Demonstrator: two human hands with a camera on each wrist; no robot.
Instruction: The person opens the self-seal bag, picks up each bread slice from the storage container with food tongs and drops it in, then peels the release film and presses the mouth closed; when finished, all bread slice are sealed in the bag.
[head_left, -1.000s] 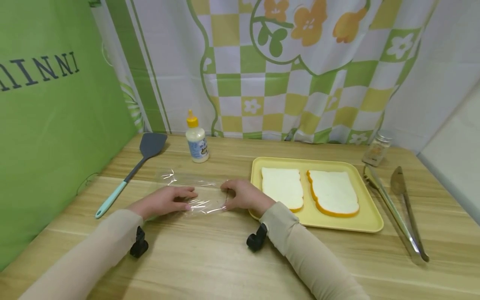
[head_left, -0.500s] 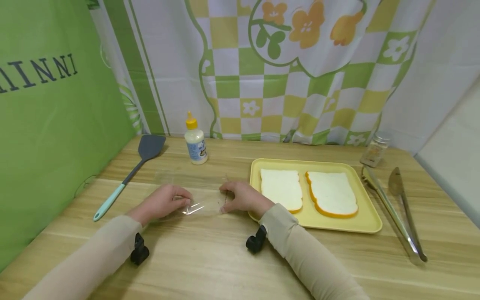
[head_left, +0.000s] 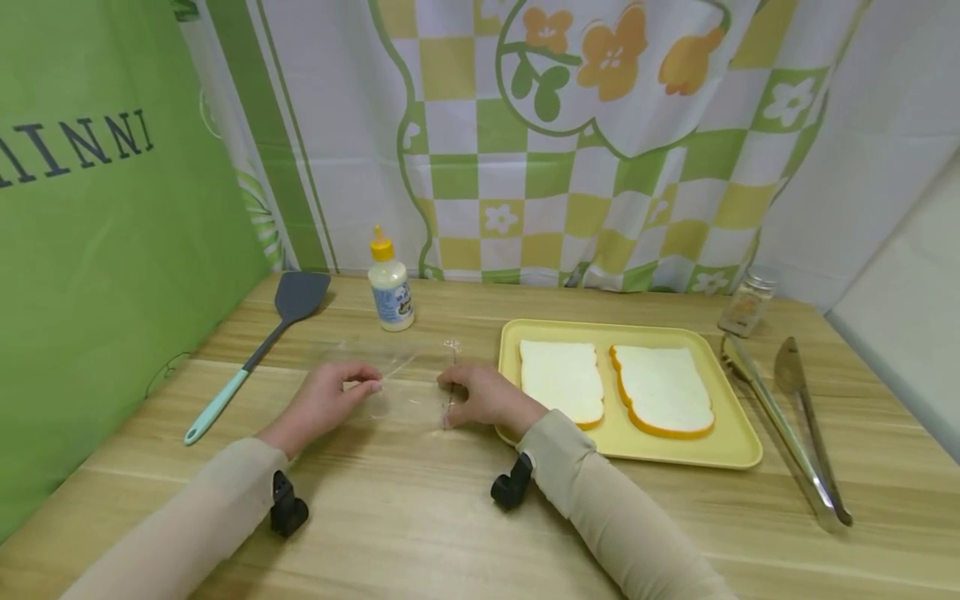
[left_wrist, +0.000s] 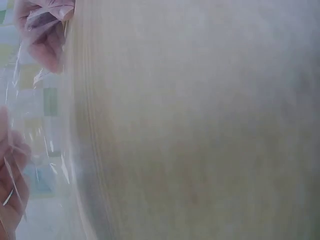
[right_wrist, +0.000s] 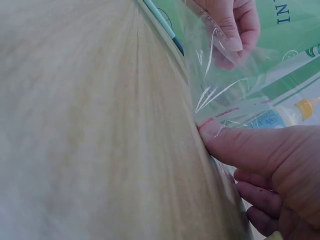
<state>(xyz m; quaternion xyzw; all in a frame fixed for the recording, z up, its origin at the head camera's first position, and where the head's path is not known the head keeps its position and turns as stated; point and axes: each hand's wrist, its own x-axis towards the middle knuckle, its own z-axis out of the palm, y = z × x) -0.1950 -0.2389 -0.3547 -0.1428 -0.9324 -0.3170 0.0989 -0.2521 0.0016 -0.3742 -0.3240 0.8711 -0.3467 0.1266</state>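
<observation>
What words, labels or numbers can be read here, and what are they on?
"INNI": green cloth at left, after a letter cut off.
Clear plastic: red print, too small to read for certain.
Bottle: blue label, too small to read.
Jar: label too blurred to read.
Dark mark at the right wrist view's edge: cut off.
No readable numbers.

i make out red print on the clear film (right_wrist: 206,87). the sleeves (head_left: 618,504) reach me as beige, the tray (head_left: 733,440) as pale yellow, the bread slices (head_left: 561,379) as white with orange crusts. i see a white curtain (head_left: 501,177) checked in green and yellow, with orange flowers, and a green panel (head_left: 112,250) with dark lettering. the spatula (head_left: 258,354) shows me dark grey and mint, the bottle (head_left: 391,293) a yellow cap and blue label.
</observation>
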